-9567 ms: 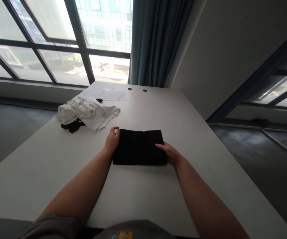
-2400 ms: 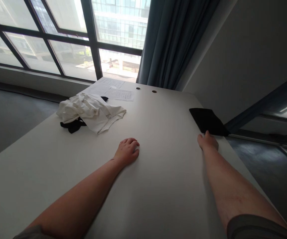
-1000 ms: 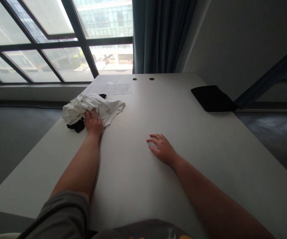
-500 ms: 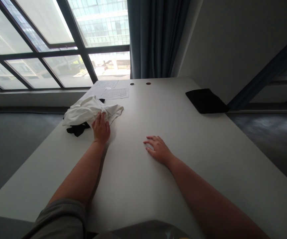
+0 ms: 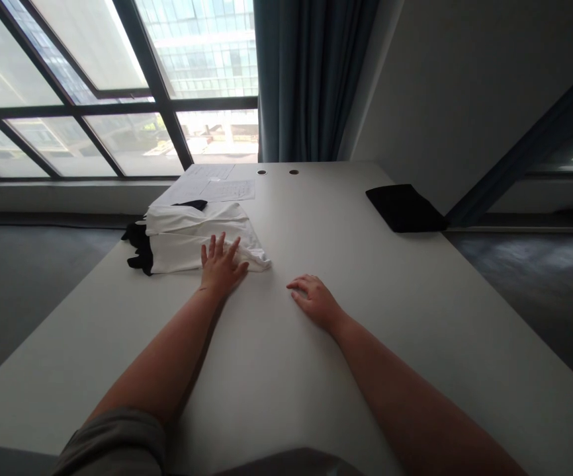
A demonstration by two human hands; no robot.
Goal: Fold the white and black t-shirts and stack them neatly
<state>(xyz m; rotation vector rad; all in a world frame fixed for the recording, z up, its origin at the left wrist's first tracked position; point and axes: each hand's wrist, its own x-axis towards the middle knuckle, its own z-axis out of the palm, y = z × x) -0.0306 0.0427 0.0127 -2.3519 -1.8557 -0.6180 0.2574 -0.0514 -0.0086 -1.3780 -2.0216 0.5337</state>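
Note:
A white cloth garment (image 5: pixel 182 254) lies spread at the left side of the table, with some creases; its exact kind I cannot tell. Black fabric (image 5: pixel 140 244) shows from beneath its left end, and another black bit (image 5: pixel 194 204) pokes out at its far edge. My left hand (image 5: pixel 221 268) rests on the garment's near right part, fingers spread and open. To the right, my right hand (image 5: pixel 315 301) lies on the bare tabletop, fingers loosely bent and apart, holding nothing.
The white table (image 5: pixel 276 370) stretches toward the window (image 5: pixel 118 139) and a blue curtain (image 5: pixel 306 79). A folded black cloth-like item (image 5: pixel 405 208) lies near the right edge. Printed papers (image 5: pixel 229 190) sit at the far left, beside two round holes (image 5: pixel 261 172) in the tabletop.
The bunched white garment is now laid flatter and reaches further right and nearer. My left hand has moved slightly right, its fingers now spread. My right hand has stayed almost still.

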